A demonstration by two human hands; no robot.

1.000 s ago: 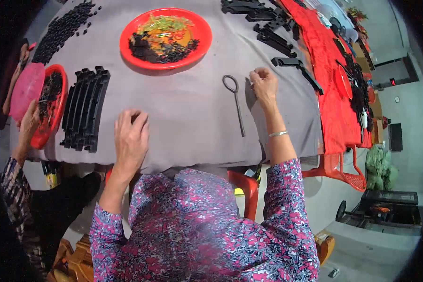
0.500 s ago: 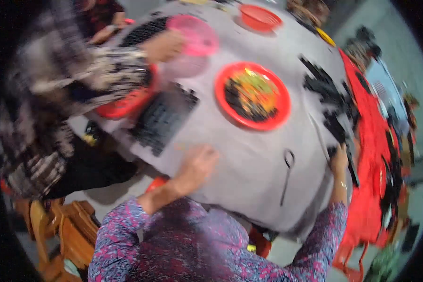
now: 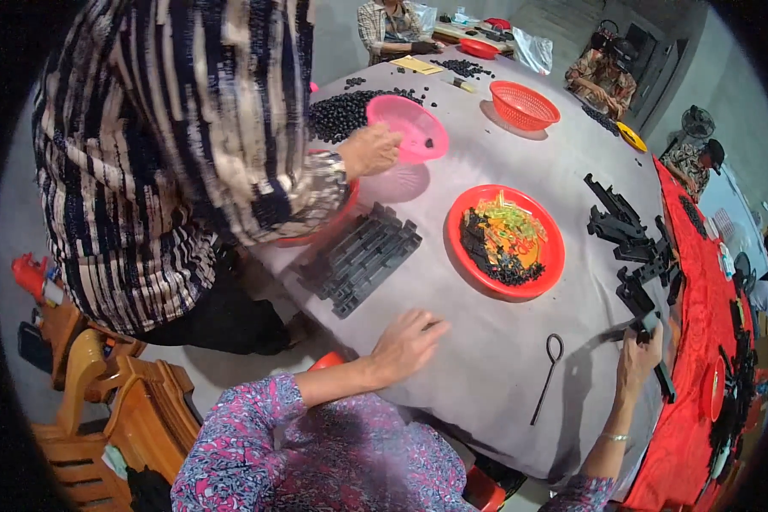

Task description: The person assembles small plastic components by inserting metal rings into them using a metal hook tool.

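Note:
My right hand (image 3: 638,363) is at the right table edge, its fingers closed on a black plastic part (image 3: 651,323) beside a loose pile of similar long black parts (image 3: 627,230). My left hand (image 3: 405,348) hovers over the near edge of the cloth with its fingers drawn together; a small dark spot shows at the fingertips, too small to name. Beyond it lies a row of black slotted plastic parts (image 3: 363,260). A red plate (image 3: 551,275) holds small black, orange and green pieces. Between plate and right hand lies a metal rod with a looped end (image 3: 548,375).
At my left a person in a striped top reaches a hand (image 3: 371,152) to a pink basket (image 3: 397,111) beside a heap of small black pieces (image 3: 346,115). A red basket (image 3: 525,107) stands farther back. Other people sit around the far side. A wooden chair (image 3: 141,392) is behind left.
The view has shifted, so the table contents sit lower in it. My right hand stays at the black parts, now with one in its grip. The left hand remains over the near edge.

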